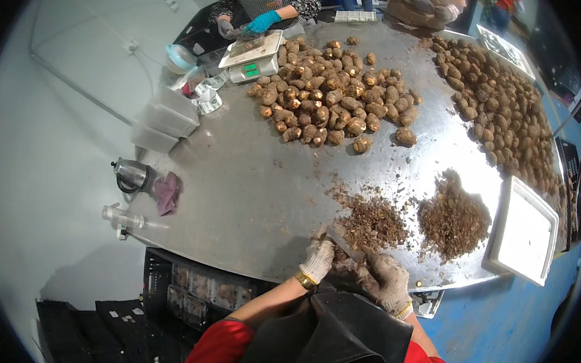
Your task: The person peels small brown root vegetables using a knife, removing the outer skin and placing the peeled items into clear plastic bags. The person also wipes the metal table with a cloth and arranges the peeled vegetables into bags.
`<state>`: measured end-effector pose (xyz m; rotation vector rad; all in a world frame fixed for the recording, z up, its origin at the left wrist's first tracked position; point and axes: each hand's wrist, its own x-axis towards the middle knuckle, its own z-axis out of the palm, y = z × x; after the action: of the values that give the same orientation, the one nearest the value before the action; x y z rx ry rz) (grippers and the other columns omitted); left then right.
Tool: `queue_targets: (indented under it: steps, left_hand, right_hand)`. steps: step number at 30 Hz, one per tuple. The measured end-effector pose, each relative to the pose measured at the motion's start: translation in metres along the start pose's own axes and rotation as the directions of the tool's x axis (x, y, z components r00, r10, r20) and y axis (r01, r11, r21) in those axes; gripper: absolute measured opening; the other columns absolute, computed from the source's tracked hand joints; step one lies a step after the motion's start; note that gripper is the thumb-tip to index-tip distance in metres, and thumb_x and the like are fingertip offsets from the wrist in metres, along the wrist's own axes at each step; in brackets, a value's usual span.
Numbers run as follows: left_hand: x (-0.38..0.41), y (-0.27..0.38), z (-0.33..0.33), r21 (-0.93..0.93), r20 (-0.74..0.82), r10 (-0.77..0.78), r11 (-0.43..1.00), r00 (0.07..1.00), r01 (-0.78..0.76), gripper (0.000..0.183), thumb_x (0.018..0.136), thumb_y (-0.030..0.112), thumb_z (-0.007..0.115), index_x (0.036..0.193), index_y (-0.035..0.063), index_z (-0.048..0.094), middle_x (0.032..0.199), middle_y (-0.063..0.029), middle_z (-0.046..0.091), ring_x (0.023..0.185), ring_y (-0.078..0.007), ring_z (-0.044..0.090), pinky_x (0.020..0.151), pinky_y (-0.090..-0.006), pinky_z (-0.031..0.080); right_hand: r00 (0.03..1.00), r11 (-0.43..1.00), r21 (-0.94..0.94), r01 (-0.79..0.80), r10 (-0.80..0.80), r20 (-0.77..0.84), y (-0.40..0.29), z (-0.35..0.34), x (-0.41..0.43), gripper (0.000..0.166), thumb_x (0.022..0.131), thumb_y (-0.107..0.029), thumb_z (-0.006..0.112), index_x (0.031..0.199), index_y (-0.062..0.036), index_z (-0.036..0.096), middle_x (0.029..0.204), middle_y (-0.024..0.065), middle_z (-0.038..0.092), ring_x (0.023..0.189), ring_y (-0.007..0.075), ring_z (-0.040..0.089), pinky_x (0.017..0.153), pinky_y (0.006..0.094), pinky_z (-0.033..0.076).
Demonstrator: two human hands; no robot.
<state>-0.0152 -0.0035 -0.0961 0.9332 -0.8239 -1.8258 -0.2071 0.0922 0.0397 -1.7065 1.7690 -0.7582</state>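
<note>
At the near edge of the steel table, my left hand (318,258) and my right hand (389,279) both wear soiled white knit gloves. A knife with a broad flat blade (347,245) spans the gap between them. My right hand is closed around its handle end, and the far end of the blade lies by my left fingertips. Whether the left fingers grip anything is hidden. Just beyond the blade lies a heap of brown peelings (374,223). A large pile of taro corms (332,92), some with pale cut ends, covers the middle of the table.
Another peelings heap (453,217) lies right, near a white tray (527,231). More corms (501,104) line the far right. Across the table, a gloved person (264,22) works at a digital scale (252,61). Plastic tubs (168,118), a kettle (132,174) and a cloth (167,193) stand left.
</note>
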Motion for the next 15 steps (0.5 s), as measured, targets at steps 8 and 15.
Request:
queue_targets:
  steps: [8,15]
  left_hand:
    - [-0.018,0.029,0.035,0.082,-0.059,-0.068,0.994,0.996,0.073,0.023,0.097,0.013,0.052,0.117,0.0039,0.056,0.112,-0.0058,0.061,0.103,-0.0157,0.060,0.092,-0.0286,0.047]
    - [-0.006,0.060,0.034,-0.374,-0.049,-0.452,0.835,0.891,0.403,0.053,0.092,0.052,0.053,0.116,0.0056,0.058,0.100,-0.0113,0.068,0.077,-0.0250,0.068,0.056,-0.0317,0.056]
  right_hand:
    - [0.988,0.986,-0.066,-0.153,0.152,-0.027,0.044,0.025,-0.002,0.045,0.090,-0.037,0.058,0.130,-0.0158,0.057,0.099,0.0142,0.066,0.092,0.0344,0.064,0.076,0.0445,0.051]
    - [0.958,0.962,0.193,-0.191,0.226,-0.177,0.028,0.005,0.000,0.042,0.089,-0.029,0.062,0.128,-0.0137,0.058,0.110,0.0153,0.065,0.101,0.0343,0.063,0.083,0.0414,0.051]
